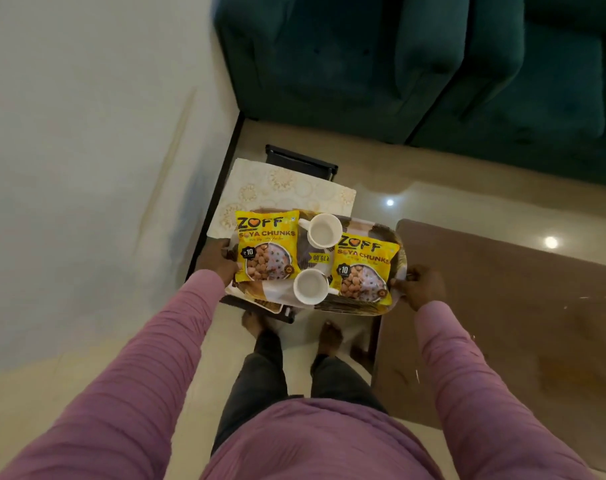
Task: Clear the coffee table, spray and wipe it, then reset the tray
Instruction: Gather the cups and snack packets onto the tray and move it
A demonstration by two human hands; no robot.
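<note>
Left hand [222,259], right hand [421,285] hold tray [350,306].

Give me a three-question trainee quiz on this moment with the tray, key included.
1. True or false: the left hand and the right hand each grip one end of the tray.
2. How many white cups are on the tray? A) one B) two C) three
3. Fill in: the brown coffee table lies on the person's ____ side.
Key: 1 true; 2 B; 3 right.
</note>
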